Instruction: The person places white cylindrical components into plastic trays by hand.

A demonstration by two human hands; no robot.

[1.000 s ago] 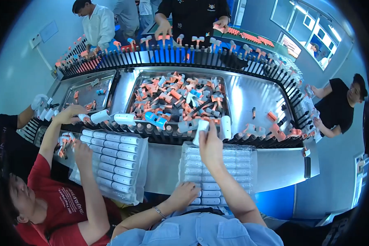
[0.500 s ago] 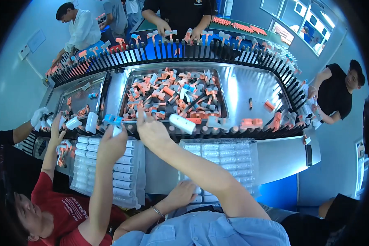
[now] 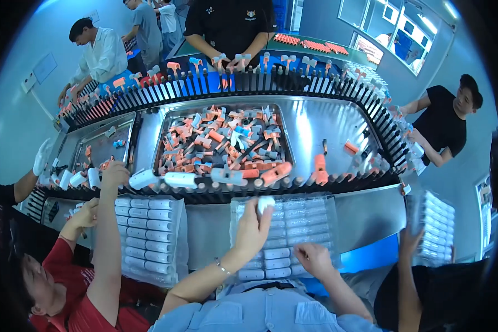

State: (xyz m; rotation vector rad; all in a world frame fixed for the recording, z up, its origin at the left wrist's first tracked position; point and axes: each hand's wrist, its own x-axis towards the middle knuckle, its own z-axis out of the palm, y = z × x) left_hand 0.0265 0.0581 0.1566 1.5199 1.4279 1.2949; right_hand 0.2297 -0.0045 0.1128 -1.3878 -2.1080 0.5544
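Note:
My left hand [image 3: 251, 231], with a bracelet at its wrist, is raised over the far part of a clear plastic tray [image 3: 329, 221]. Its fingers grip a white plastic shell [image 3: 266, 203]. Several similar white shells [image 3: 277, 254] lie in rows in the tray's near left part. Over the tray's near right side, my right hand [image 3: 314, 258] is closed with its fingers curled; whatever it may hold is hidden. Beyond the tray, white and orange hammer-shaped parts ride on the black pegs of a looped conveyor [image 3: 243, 191], and an orange part [image 3: 276, 174] is nearest my left hand.
A metal pan [image 3: 286, 127] inside the loop holds a heap of orange, grey and blue parts. To my left, a person in red [image 3: 66, 293] works beside another tray of white shells [image 3: 149, 232]. A person at right holds a tray [image 3: 437, 227]. Others stand around the conveyor.
My right hand has drawn back from the conveyor to the tray's near right. My left hand has risen from the tray's near edge with a white shell. The pegs' parts have shifted.

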